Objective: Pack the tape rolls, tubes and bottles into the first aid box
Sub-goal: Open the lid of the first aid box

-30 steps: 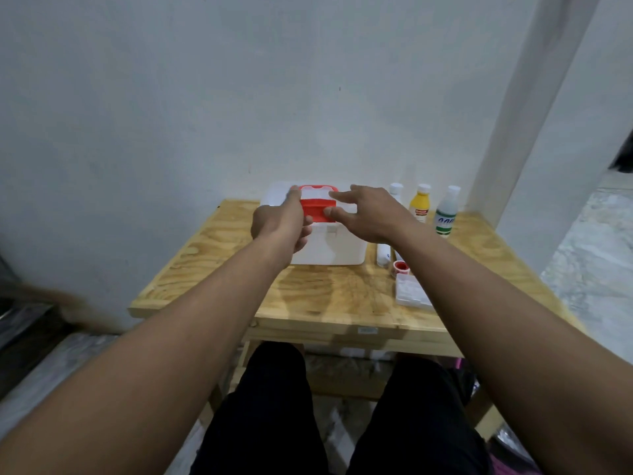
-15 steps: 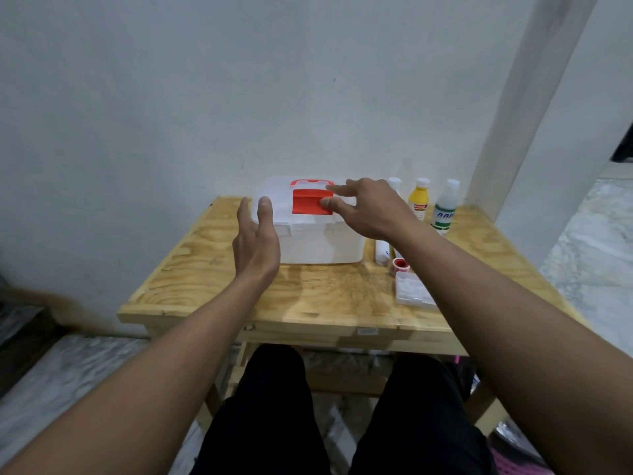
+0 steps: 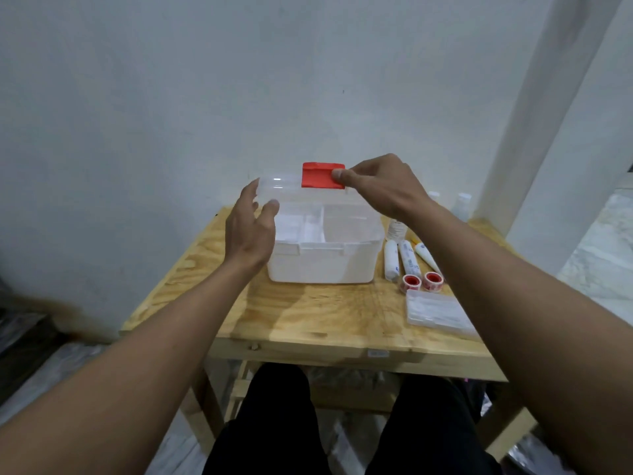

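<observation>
Head view, only one. Plywood desk (image 3: 308, 313) at centre frame, pale wood with strong grain, pushed against a plain grey-white wall (image 3: 205, 97). White pillar or wall corner (image 3: 548, 97) in the upper right. Marbled tile floor (image 3: 603, 245) at the right edge, dark clutter on the floor at lower left. Person's black-trousered legs under the desk at bottom centre.

First aid box (image 3: 322, 262): white plastic, centre of the desk, open; a divided inner tray shows inside. Clear lid (image 3: 284, 188) raised toward the wall, red latch (image 3: 322, 180) on its edge.

Right hand (image 3: 380, 186): pinched narrow on the right edge of the red latch, thumb on the front face. Left hand (image 3: 250, 231): fingers spread wide at the lid's left end, holding nothing; contact with the lid unclear.

Right of the box, all on the desk: three tubes (image 3: 406, 258) lying side by side, pointing away from the camera; two red-and-white tape rolls (image 3: 421, 281) just below them, side by side; a clear flat case (image 3: 438, 313) nearer the front edge. Bottles (image 3: 397, 228) stand behind the tubes, mostly hidden by the right forearm; two white caps show past it.
</observation>
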Action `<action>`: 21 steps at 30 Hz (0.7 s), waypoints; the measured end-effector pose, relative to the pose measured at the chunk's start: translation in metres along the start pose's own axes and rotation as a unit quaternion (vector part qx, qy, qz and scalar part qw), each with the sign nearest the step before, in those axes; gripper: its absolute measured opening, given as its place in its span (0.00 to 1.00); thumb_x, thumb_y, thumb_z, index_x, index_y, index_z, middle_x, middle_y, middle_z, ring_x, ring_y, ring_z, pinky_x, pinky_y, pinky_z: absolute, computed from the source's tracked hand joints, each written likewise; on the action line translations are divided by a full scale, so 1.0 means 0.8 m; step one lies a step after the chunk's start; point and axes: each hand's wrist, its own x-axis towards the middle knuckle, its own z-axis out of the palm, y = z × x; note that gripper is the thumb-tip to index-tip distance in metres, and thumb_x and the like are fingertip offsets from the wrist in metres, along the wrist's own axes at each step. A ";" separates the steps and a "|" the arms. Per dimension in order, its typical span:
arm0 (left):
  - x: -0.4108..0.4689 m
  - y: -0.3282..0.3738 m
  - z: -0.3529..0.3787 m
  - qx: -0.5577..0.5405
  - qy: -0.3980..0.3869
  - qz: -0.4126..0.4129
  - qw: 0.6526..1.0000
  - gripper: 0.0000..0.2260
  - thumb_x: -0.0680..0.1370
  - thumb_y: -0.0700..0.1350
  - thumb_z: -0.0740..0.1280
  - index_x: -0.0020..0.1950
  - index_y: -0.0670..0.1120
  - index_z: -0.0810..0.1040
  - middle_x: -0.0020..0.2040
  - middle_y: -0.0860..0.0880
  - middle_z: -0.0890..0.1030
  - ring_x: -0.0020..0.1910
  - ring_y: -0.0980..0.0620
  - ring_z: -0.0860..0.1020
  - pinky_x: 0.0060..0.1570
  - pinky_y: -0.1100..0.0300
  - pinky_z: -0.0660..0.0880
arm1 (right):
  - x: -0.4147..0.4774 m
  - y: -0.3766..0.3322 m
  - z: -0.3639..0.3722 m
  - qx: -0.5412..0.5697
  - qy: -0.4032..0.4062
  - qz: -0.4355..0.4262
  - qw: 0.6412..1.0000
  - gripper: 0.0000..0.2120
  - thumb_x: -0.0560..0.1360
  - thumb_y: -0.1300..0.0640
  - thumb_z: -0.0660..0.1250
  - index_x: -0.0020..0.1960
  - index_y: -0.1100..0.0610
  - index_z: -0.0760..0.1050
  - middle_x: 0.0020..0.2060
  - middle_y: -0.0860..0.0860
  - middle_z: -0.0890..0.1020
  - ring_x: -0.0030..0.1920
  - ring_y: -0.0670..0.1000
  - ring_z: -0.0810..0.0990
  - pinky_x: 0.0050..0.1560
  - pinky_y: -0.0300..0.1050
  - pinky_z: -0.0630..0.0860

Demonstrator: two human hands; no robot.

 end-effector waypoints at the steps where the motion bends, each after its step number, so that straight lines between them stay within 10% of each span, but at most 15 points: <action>1: 0.008 0.001 0.000 0.013 0.003 0.005 1.000 0.21 0.83 0.50 0.60 0.76 0.50 0.69 0.73 0.52 0.73 0.69 0.53 0.72 0.60 0.63 0.65 | 0.006 -0.002 -0.003 0.006 0.000 0.007 1.000 0.24 0.73 0.35 0.68 0.54 0.53 0.86 0.53 0.50 0.85 0.52 0.50 0.79 0.48 0.45 0.72; 6: 0.053 0.012 -0.003 0.062 0.030 0.038 0.997 0.16 0.84 0.53 0.57 0.62 0.48 0.80 0.52 0.53 0.82 0.53 0.53 0.77 0.48 0.62 0.67 | 0.034 -0.012 -0.013 0.039 0.005 0.047 0.998 0.31 0.72 0.35 0.69 0.38 0.66 0.76 0.26 0.52 0.70 0.29 0.53 0.68 0.34 0.48 0.64; 9: 0.081 0.013 -0.001 0.072 0.029 0.043 0.996 0.17 0.83 0.56 0.56 0.54 0.48 0.81 0.46 0.52 0.82 0.49 0.48 0.79 0.47 0.56 0.71 | 0.046 -0.010 -0.014 0.069 0.018 0.052 0.996 0.37 0.74 0.31 0.64 0.53 0.67 0.82 0.48 0.62 0.85 0.39 0.55 0.79 0.44 0.48 0.74; 21: 0.133 0.019 0.018 0.041 -0.023 -0.044 0.998 0.21 0.80 0.66 0.52 0.49 0.55 0.79 0.51 0.49 0.83 0.53 0.44 0.82 0.57 0.42 0.78 | 0.059 0.026 0.013 0.156 0.018 0.114 0.981 0.40 0.78 0.29 0.42 0.80 0.53 0.57 0.76 0.56 0.67 0.75 0.56 0.66 0.74 0.61 0.62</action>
